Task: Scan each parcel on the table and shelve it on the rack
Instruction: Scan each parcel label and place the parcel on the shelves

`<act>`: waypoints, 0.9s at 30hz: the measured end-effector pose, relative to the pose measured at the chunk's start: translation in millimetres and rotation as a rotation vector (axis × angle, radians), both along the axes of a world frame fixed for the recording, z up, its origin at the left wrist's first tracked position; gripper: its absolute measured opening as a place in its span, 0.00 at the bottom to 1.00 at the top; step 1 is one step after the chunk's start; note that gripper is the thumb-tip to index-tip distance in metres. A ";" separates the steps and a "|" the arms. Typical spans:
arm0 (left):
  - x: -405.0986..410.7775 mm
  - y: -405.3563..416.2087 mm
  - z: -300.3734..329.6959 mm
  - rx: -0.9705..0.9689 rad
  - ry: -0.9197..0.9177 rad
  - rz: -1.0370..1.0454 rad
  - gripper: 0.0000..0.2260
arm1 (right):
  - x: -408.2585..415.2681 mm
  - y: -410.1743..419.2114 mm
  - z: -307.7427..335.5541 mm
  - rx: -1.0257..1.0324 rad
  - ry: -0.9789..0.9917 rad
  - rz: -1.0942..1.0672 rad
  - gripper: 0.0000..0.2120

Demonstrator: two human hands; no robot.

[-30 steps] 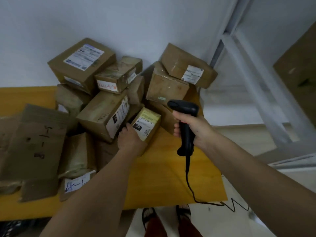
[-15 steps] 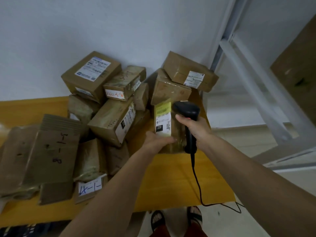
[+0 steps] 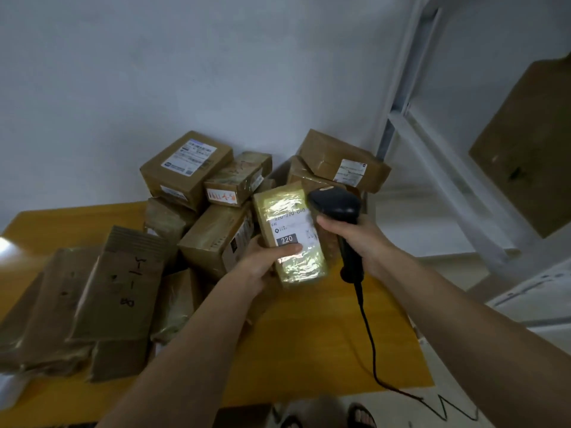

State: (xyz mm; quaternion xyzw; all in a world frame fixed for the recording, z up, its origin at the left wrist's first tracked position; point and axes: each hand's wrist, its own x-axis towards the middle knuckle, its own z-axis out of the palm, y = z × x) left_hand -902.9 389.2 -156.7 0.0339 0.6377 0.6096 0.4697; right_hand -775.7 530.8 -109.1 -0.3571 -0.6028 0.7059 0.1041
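My left hand (image 3: 265,261) grips a small tape-wrapped parcel (image 3: 293,264) with a yellow-and-white label marked 220, held up above the yellow table (image 3: 309,350), label facing me. My right hand (image 3: 358,239) holds a black corded barcode scanner (image 3: 336,208) by its handle, its head right beside the parcel's upper right edge. A pile of brown cardboard parcels (image 3: 213,236) lies behind and to the left on the table. The white metal rack (image 3: 432,156) stands to the right.
Flat brown mailers (image 3: 102,291) with handwritten marks lie at the table's left. A large brown box (image 3: 531,168) sits on the rack at the right. The scanner's cable (image 3: 370,344) trails over the table's front right corner to the floor. My sandalled feet show below.
My left hand lifted the 220 parcel off the pile and raised it, turning its label up toward me. The scanner in my right hand closed in beside it.
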 end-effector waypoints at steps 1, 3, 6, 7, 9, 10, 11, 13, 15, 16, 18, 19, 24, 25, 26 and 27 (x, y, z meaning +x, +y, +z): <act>-3.8 1.9 4.3 -0.023 0.033 0.038 0.39 | -0.7 -4.2 5.0 0.040 0.010 0.015 0.08; -11.5 3.6 12.9 -0.053 0.077 0.065 0.39 | -0.2 -13.4 13.6 0.106 0.033 0.046 0.10; -20.5 2.3 25.3 -0.059 0.157 0.102 0.41 | 3.0 -28.3 26.4 0.202 0.082 0.056 0.15; -22.0 1.4 30.4 -0.040 0.179 0.131 0.43 | 4.6 -32.4 29.8 0.222 0.095 0.052 0.16; -23.3 -0.2 39.4 0.010 0.211 0.179 0.51 | 8.9 -38.7 36.0 0.237 0.115 0.041 0.16; -23.4 -1.3 43.1 0.024 0.226 0.196 0.55 | 11.5 -40.6 38.3 0.240 0.121 0.038 0.15; -23.5 -2.4 46.4 0.037 0.238 0.208 0.57 | 13.9 -42.5 40.1 0.240 0.126 0.037 0.15; -23.0 -4.9 52.6 0.078 0.247 0.222 0.58 | 18.8 -46.3 43.1 0.237 0.138 0.031 0.14; -21.1 -6.8 57.9 0.100 0.256 0.225 0.58 | 22.6 -49.8 45.0 0.245 0.157 0.036 0.14; -20.3 -7.6 59.9 0.101 0.262 0.221 0.57 | 24.1 -51.6 45.9 0.257 0.167 0.045 0.14; -19.0 -9.6 62.2 0.091 0.278 0.217 0.53 | 26.1 -54.7 47.2 0.275 0.181 0.056 0.14; -19.3 -10.4 61.9 0.081 0.288 0.219 0.50 | 26.7 -56.3 47.6 0.280 0.184 0.056 0.14; -21.7 -11.5 55.1 0.054 0.323 0.244 0.42 | 30.7 -61.5 49.1 0.335 0.222 0.036 0.18; -21.3 -11.7 53.6 0.054 0.327 0.244 0.42 | 32.2 -62.0 49.0 0.338 0.223 0.028 0.19; -21.3 -11.7 51.7 0.054 0.328 0.246 0.42 | 34.1 -62.9 48.7 0.334 0.221 0.022 0.19; -21.0 -11.7 50.0 0.054 0.328 0.244 0.42 | 36.1 -63.9 48.4 0.329 0.215 0.020 0.19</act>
